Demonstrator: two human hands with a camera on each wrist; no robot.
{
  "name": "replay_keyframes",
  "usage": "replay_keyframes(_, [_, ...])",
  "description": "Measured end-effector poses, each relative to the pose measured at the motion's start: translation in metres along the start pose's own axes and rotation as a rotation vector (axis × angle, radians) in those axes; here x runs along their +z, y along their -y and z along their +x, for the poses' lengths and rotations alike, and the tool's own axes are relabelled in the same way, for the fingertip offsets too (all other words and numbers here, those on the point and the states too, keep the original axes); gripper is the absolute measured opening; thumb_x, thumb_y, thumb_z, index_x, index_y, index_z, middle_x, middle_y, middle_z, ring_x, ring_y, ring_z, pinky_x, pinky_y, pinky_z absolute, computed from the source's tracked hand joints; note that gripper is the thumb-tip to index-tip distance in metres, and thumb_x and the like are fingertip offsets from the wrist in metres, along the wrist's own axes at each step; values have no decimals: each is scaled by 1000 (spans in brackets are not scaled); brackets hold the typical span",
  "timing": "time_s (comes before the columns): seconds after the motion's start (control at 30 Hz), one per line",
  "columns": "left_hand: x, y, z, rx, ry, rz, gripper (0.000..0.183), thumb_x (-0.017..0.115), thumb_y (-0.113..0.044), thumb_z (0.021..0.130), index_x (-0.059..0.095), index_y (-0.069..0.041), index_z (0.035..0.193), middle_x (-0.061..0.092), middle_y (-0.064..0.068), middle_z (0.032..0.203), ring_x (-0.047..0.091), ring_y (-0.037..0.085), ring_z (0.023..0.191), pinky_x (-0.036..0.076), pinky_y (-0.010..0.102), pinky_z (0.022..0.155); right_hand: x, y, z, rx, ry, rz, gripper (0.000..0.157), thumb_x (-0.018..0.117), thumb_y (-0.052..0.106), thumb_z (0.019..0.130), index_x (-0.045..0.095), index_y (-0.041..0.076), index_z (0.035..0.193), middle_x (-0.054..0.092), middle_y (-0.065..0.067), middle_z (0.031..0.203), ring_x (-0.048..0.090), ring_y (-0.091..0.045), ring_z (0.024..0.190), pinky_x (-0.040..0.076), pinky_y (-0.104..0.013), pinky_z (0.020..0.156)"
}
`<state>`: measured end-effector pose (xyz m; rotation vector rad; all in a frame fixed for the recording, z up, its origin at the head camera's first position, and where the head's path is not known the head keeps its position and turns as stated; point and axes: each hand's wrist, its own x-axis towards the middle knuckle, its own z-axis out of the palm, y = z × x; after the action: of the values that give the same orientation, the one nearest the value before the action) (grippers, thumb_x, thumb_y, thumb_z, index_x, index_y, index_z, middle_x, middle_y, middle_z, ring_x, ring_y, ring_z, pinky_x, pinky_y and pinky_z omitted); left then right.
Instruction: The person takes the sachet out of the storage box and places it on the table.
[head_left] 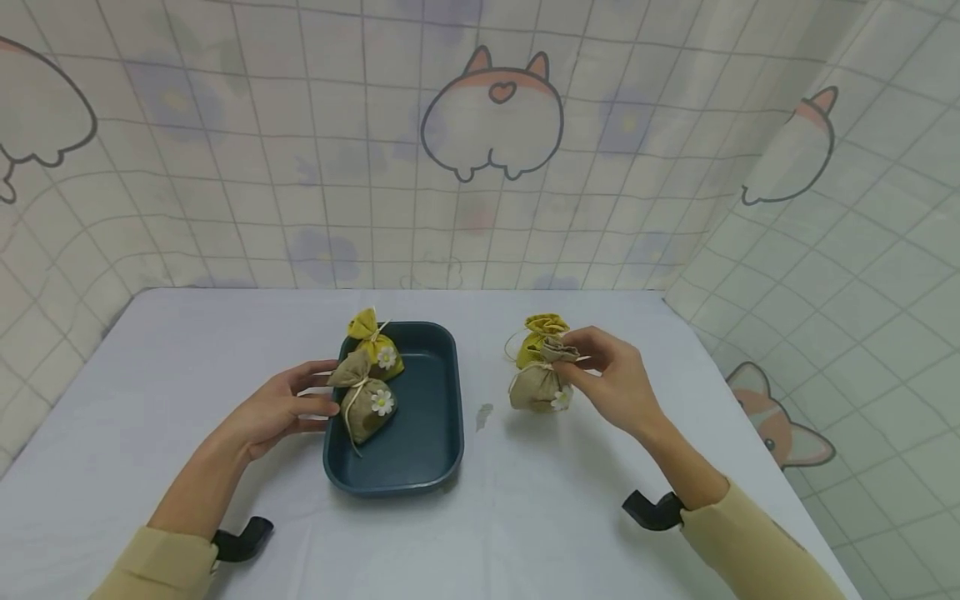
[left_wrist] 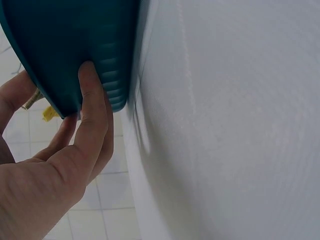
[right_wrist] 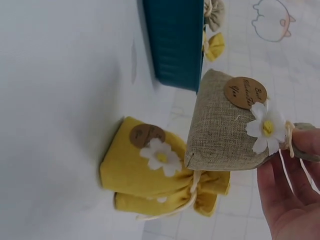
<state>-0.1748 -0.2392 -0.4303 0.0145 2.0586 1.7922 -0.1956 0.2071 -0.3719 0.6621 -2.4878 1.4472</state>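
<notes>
My left hand (head_left: 288, 408) holds the left rim of a dark teal tray (head_left: 453, 408), its fingers against the outer wall (left_wrist: 107, 45) in the left wrist view. Inside the tray, a yellow drawstring pouch (head_left: 386, 358) and a beige drawstring pouch (head_left: 371, 412) lean by that side, each with a white flower. My right hand (head_left: 615, 379) pinches the gathered neck of another beige drawstring pouch (right_wrist: 225, 125), held above the table. Behind it, two yellow drawstring pouches (right_wrist: 135, 165) stand close together, partly hidden in the head view.
A white cloth covers the table (head_left: 540, 517). Behind and beside it hangs a grid-patterned curtain (head_left: 360, 208) with cartoon animals. A small grey mark (head_left: 483, 415) shows on the cloth between the tray and the right-hand pouches. Black wrist mounts (head_left: 243, 540) sit under both forearms.
</notes>
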Motion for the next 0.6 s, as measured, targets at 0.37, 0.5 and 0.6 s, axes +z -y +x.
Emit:
replay_keyframes(0.37, [0,-1,-1,8,2,1,90,72,-5,91,18,0,162,23,30,160,51,40,128,55,48,99,-12,-22,-17,67,60,-56,23,77,1,89,70,5,111,73,-6,103,70,-22,92,62,-36,80])
replay_keyframes(0.5, [0,-1,-1,9,3,-4,89,72,-5,91,18,0,162,23,30,160,52,39,128,55,48,98,-13,-31,-18,89,81,-55,23,76,2,90,69,5,112,73,-6,104,71,-24,93,61,-34,80])
replay_keyframes(0.6, [0,-1,-1,7,0,-2,90,73,-5,91,18,0,162,23,30,160,51,39,128,55,48,98,-14,-36,-18,101,96,-46,23,76,2,90,69,5,112,73,-8,105,71,-26,93,61,-31,78])
